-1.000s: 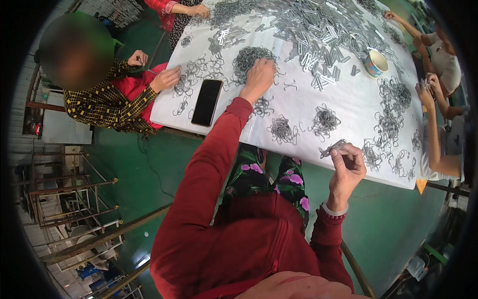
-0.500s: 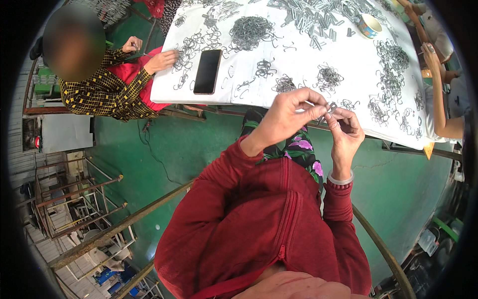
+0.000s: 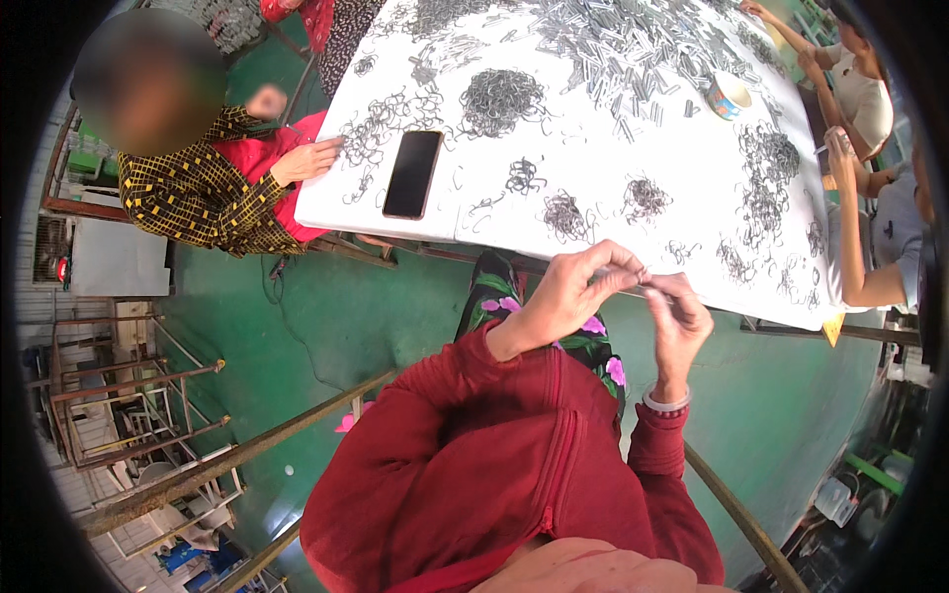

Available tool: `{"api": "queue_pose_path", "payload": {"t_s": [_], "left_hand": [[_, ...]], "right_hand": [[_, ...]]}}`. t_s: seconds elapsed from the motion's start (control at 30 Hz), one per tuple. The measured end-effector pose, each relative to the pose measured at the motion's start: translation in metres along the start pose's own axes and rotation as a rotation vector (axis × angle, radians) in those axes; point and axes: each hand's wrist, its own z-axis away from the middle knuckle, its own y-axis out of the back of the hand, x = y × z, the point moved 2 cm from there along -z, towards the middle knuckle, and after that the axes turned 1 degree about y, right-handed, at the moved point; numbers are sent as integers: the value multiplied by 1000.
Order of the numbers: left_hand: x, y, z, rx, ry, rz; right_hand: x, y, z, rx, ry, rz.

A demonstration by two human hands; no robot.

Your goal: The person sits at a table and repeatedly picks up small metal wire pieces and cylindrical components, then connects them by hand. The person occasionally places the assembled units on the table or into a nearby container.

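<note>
Just off the table's near edge, my left hand [image 3: 571, 298] and my right hand [image 3: 680, 318] meet fingertip to fingertip. Both are closed in a pinch on a small metal piece [image 3: 643, 281]; the fingers hide most of it, and its exact kind does not show. Closest on the white-covered table [image 3: 395, 219] lie small heaps of dark bent wire hooks [image 3: 565, 215], with another little heap of hooks [image 3: 647, 200] to their right. A larger mound of hooks [image 3: 501, 103] sits farther back.
Grey metal strips [image 3: 633, 74] are strewn across the far table beside a paper cup [image 3: 729, 96]. A black phone [image 3: 413, 175] lies at the left. One person in a checked shirt [image 3: 198, 203] sits at left, others [image 3: 875, 237] at right. Metal rails [image 3: 247, 450] flank me.
The whole view has shifted, so the table sits lower on the right. My hands stay together in a pinch, and the metal piece between them now shows less.
</note>
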Motion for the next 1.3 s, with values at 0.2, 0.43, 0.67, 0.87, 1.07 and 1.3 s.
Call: {"api": "queue_pose_path", "payload": {"t_s": [0.2,0.43,0.67,0.87,1.07,1.3], "left_hand": [[-4,5,18,-24,9,1],[-2,6,28,-32,85,-18],[-5,-3,30,-37,44,-15],[-25,-6,35,14,-57,-81],[-26,-12,32,38,-18,-113],[-27,-12,33,66,-53,-187]], "right_hand": [[44,11,-88,79,-208,86],[179,-51,-215,-194,178,863],[207,-36,-223,-242,76,913],[75,-12,-109,-298,-272,-10],[-23,2,-12,-67,-211,-17],[-32,-5,-1,16,-68,1]]}}
